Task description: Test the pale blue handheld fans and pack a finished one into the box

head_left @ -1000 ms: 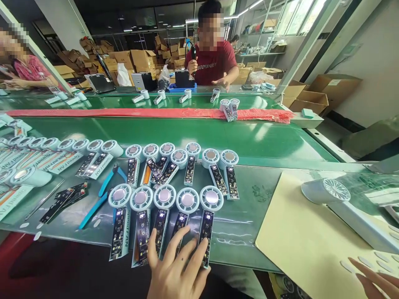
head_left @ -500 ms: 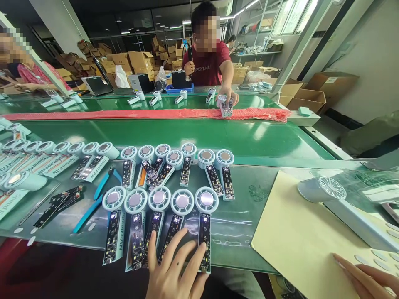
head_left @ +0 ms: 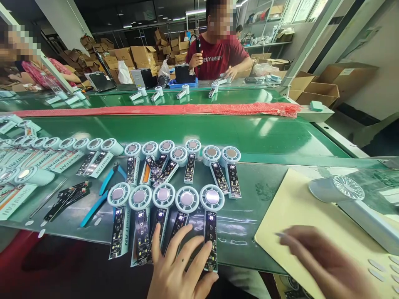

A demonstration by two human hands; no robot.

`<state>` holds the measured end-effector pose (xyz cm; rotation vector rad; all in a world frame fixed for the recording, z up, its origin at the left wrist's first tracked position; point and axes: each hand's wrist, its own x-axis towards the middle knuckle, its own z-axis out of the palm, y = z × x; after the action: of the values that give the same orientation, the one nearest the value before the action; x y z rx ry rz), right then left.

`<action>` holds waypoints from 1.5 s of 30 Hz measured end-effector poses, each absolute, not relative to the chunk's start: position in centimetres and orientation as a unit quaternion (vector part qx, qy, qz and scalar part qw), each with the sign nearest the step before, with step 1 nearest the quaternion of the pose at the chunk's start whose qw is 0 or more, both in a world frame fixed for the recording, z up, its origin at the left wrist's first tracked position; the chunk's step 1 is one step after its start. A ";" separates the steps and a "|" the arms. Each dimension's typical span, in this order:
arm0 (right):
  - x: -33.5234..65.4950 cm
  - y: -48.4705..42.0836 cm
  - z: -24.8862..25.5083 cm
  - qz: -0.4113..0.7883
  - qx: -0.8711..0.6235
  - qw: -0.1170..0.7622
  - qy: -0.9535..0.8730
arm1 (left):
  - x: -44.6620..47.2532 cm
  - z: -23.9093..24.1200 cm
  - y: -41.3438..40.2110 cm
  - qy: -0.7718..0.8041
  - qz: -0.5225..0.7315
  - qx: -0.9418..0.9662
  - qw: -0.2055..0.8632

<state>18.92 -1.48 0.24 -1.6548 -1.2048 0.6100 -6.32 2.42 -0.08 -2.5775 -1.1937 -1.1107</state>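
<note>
My left hand [head_left: 179,272] lies flat with fingers spread on the lower ends of the circuit-board handles of a front row of several small fan units [head_left: 163,197]; their small displays are lit. My right hand [head_left: 324,261] is blurred, fingers extended, over a pale yellow sheet [head_left: 299,207], holding nothing that I can see. A finished white handheld fan [head_left: 346,195] lies on that sheet's far right. A second row of fan units [head_left: 179,155] lies behind the first.
Blue-handled cutters [head_left: 104,189] and loose black boards [head_left: 67,199] lie left of the rows, with more fans [head_left: 62,143] further left. A green conveyor belt [head_left: 249,133] with a red strip [head_left: 174,109] runs behind. A person in a red shirt [head_left: 218,58] works opposite.
My right hand has swept from the lower right corner leftward over the yellow sheet. The person opposite pulled a hand and fan units back from the red strip. My left hand stays put.
</note>
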 end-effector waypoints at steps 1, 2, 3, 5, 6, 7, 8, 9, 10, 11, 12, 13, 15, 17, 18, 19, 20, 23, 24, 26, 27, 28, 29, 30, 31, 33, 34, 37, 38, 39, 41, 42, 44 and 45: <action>16.7 -0.5 0.6 0.342 -0.652 0.471 -0.486 | -6.4 0.1 2.5 -0.385 -0.361 -0.848 0.049; 14.6 0.3 0.7 0.414 -0.608 0.474 -0.483 | -6.5 0.2 2.7 -0.381 -0.360 -0.850 0.051; 12.9 1.0 0.5 0.462 -0.583 0.482 -0.462 | -6.5 0.4 2.8 -0.378 -0.359 -0.852 0.052; 10.5 2.1 -0.1 0.524 -0.558 0.489 -0.418 | -6.7 0.6 3.0 -0.378 -0.355 -0.854 0.050; 9.9 2.4 -0.6 0.542 -0.554 0.490 -0.399 | -6.8 0.6 3.1 -0.377 -0.352 -0.855 0.050; 9.5 2.6 -1.0 0.555 -0.554 0.488 -0.383 | -6.8 0.8 3.2 -0.377 -0.349 -0.857 0.050; 9.3 2.7 -1.3 0.565 -0.554 0.486 -0.371 | -6.9 0.9 3.3 -0.377 -0.345 -0.858 0.051; 9.2 2.7 -1.5 0.573 -0.557 0.483 -0.357 | -6.9 1.0 3.4 -0.375 -0.339 -0.861 0.053; 9.1 2.7 -1.6 0.580 -0.561 0.481 -0.342 | -6.9 1.2 3.6 -0.374 -0.328 -0.866 0.054; 9.1 2.7 -1.6 0.588 -0.563 0.480 -0.326 | -6.9 1.4 3.8 -0.372 -0.314 -0.872 0.056; 9.0 2.6 -1.4 0.595 -0.564 0.481 -0.312 | -6.9 1.5 3.9 -0.371 -0.299 -0.878 0.059; 9.0 2.6 -1.2 0.597 -0.564 0.486 -0.298 | -6.9 1.7 4.1 -0.369 -0.283 -0.883 0.061; 9.0 2.6 -0.5 0.580 -0.572 0.507 -0.282 | -6.9 2.0 4.4 -0.367 -0.263 -0.890 0.065; 9.3 2.9 0.0 0.540 -0.585 0.531 -0.288 | -6.9 2.2 4.6 -0.367 -0.255 -0.892 0.064; 9.6 3.1 0.2 0.525 -0.587 0.541 -0.294 | -7.0 2.2 4.6 -0.367 -0.256 -0.892 0.062; 10.0 3.4 0.3 0.519 -0.583 0.548 -0.299 | -7.0 2.1 4.5 -0.370 -0.261 -0.890 0.060; 10.3 3.7 0.2 0.518 -0.576 0.557 -0.300 | -7.1 2.0 4.4 -0.373 -0.271 -0.886 0.059; 10.9 4.4 -0.3 0.505 -0.551 0.608 -0.268 | -6.8 1.3 3.5 -0.381 -0.268 -0.884 0.047; 10.9 4.5 -0.6 0.494 -0.543 0.632 -0.248 | -6.5 1.0 3.1 -0.388 -0.244 -0.888 0.033; 10.5 4.6 -0.9 0.480 -0.518 0.676 -0.212 | -5.5 0.5 2.6 -0.428 -0.171 -0.888 -0.007; 10.2 4.6 -1.0 0.480 -0.504 0.689 -0.200 | -4.9 0.3 2.4 -0.460 -0.133 -0.877 -0.023; 9.9 4.6 -1.1 0.485 -0.492 0.697 -0.193 | -4.3 0.2 2.2 -0.493 -0.104 -0.863 -0.031; 9.6 4.5 -1.1 0.492 -0.483 0.698 -0.191 | -3.8 0.0 2.2 -0.519 -0.088 -0.850 -0.034; 9.5 4.4 -1.1 0.499 -0.478 0.698 -0.190 | -3.4 -0.1 2.2 -0.535 -0.086 -0.839 -0.038; 9.4 4.3 -1.1 0.503 -0.475 0.697 -0.188 | -3.1 -0.2 2.2 -0.544 -0.096 -0.833 -0.046; 9.5 4.0 -1.2 0.516 -0.466 0.695 -0.182 | -3.2 -0.3 2.1 -0.538 -0.142 -0.826 -0.093; 9.7 3.8 -1.3 0.529 -0.454 0.695 -0.178 | -3.3 -0.3 1.9 -0.540 -0.172 -0.814 -0.129; 10.5 3.0 -1.4 0.582 -0.400 0.689 -0.164 | -4.0 -0.1 0.8 -0.561 -0.273 -0.713 -0.319; 10.9 2.7 -1.5 0.593 -0.384 0.689 -0.163 | -4.1 0.0 0.4 -0.553 -0.310 -0.656 -0.410; 11.2 2.3 -1.5 0.597 -0.373 0.691 -0.164 | -4.2 0.1 0.0 -0.532 -0.339 -0.592 -0.501; 11.9 1.5 -1.4 0.594 -0.365 0.694 -0.180 | -4.4 0.2 -0.6 -0.458 -0.374 -0.478 -0.649; 12.2 1.1 -1.4 0.591 -0.365 0.692 -0.195 | -4.4 0.3 -0.9 -0.421 -0.380 -0.435 -0.699; 12.6 0.3 -1.2 0.581 -0.377 0.682 -0.235 | -4.6 0.4 -1.1 -0.365 -0.373 -0.376 -0.766; 12.7 0.0 -1.1 0.570 -0.394 0.674 -0.257 | -4.6 0.5 -1.2 -0.349 -0.366 -0.354 -0.787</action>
<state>12.73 0.03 -1.12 -0.8877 -0.5775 1.2820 -4.62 -1.18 0.48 -2.8430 -2.8006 -2.9335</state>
